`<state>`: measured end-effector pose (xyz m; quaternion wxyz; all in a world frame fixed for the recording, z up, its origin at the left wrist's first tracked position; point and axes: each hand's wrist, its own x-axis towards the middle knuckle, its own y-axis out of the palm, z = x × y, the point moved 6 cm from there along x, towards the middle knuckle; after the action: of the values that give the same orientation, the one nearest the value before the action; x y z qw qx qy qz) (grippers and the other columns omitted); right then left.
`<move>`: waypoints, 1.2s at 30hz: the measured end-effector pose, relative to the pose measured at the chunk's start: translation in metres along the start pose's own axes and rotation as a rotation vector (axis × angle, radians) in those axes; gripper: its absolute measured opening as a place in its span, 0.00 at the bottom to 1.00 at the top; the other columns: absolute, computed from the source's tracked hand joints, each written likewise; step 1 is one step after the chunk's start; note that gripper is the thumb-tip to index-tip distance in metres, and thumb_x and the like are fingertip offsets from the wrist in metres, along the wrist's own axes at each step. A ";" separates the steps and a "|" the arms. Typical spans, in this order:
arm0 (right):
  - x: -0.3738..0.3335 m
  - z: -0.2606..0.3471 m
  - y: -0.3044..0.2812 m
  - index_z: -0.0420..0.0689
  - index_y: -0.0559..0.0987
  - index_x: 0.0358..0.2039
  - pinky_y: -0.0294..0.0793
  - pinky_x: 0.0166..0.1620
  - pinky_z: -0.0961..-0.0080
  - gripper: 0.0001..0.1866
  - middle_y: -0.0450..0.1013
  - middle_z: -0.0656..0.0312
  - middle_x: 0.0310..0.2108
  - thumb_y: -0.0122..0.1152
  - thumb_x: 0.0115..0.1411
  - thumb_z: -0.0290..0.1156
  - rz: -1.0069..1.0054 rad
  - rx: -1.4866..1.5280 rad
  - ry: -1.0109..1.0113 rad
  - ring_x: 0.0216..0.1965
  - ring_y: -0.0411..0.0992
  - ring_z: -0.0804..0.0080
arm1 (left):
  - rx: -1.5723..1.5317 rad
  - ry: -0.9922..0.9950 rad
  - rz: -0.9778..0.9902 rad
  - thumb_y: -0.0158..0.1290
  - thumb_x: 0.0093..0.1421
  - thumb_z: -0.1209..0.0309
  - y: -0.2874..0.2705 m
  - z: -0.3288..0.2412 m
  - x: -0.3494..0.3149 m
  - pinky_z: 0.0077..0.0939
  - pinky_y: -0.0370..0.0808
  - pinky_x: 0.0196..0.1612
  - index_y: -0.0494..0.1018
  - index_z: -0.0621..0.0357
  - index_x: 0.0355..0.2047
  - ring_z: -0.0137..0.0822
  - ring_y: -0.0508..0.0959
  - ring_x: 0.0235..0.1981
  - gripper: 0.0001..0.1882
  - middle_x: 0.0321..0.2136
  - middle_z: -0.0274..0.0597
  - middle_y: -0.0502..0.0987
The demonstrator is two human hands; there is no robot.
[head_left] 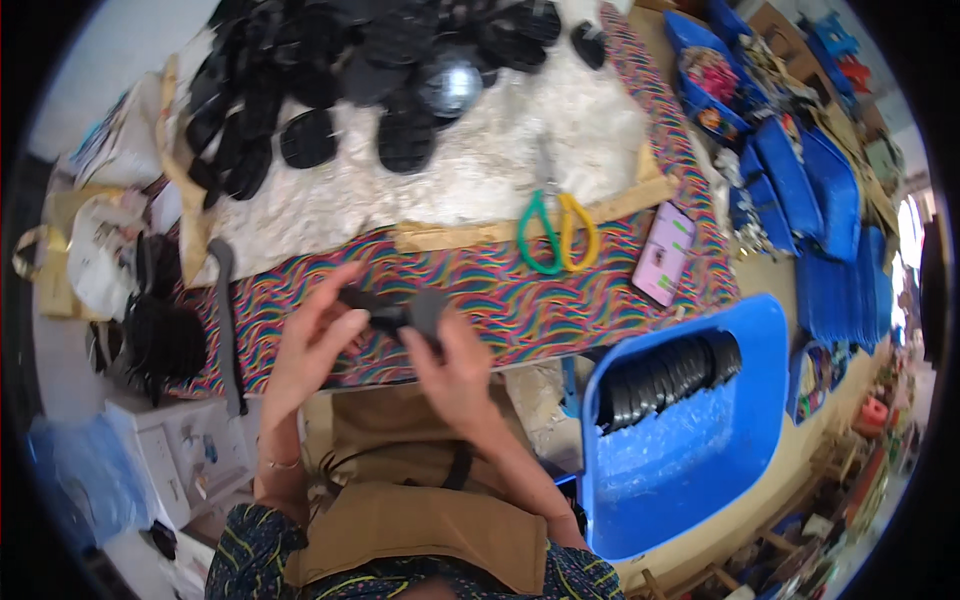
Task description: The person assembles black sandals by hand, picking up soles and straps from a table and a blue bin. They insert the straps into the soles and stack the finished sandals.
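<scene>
Both hands hold one small black piece (395, 312) over the near edge of a table covered in a wavy multicoloured cloth (500, 290). My left hand (312, 345) pinches its left end with thumb and fingers. My right hand (452, 368) grips its rounded right end. A pair of scissors (556, 228) with one green and one yellow handle lies on the cloth beyond my hands. Many black oval pieces (330, 90) are heaped on a white sheet (480, 170) at the far side.
A blue plastic tub (700, 450) at my right holds a row of black pieces (665, 375). A pink phone (667, 252) lies near the table's right edge. Blue trays (800, 180) stand far right. White bags (95, 250) and a white box (190, 450) sit on the left.
</scene>
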<state>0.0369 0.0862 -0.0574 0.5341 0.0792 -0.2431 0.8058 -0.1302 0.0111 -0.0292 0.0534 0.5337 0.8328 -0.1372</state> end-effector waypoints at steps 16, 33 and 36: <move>-0.005 -0.032 -0.045 0.36 0.79 0.47 0.62 0.20 0.84 0.11 0.75 0.63 0.22 0.56 0.66 0.25 -0.143 0.306 0.619 0.16 0.68 0.83 | -0.336 -0.010 0.183 0.63 0.57 0.75 0.038 0.055 0.014 0.23 0.74 0.50 0.72 0.64 0.55 0.23 0.76 0.44 0.25 0.42 0.34 0.79; 0.018 -0.033 0.001 0.36 0.77 0.37 0.66 0.26 0.80 0.07 0.71 0.63 0.18 0.53 0.67 0.26 0.476 0.012 0.653 0.21 0.68 0.80 | -0.519 -0.137 0.100 0.62 0.56 0.77 0.029 0.080 0.005 0.23 0.72 0.53 0.69 0.65 0.56 0.25 0.75 0.48 0.26 0.47 0.36 0.76; 0.019 -0.039 0.006 0.36 0.75 0.38 0.66 0.25 0.74 0.08 0.69 0.60 0.17 0.51 0.67 0.27 0.528 -0.071 0.548 0.20 0.68 0.77 | -0.515 -0.174 0.098 0.60 0.57 0.78 0.027 0.073 0.009 0.23 0.72 0.52 0.69 0.66 0.55 0.25 0.75 0.48 0.25 0.46 0.36 0.77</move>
<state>0.0286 0.1181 -0.0859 0.3557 -0.2230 -0.1309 0.8981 -0.1136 0.0085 -0.1058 0.2653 0.5284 0.8057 0.0362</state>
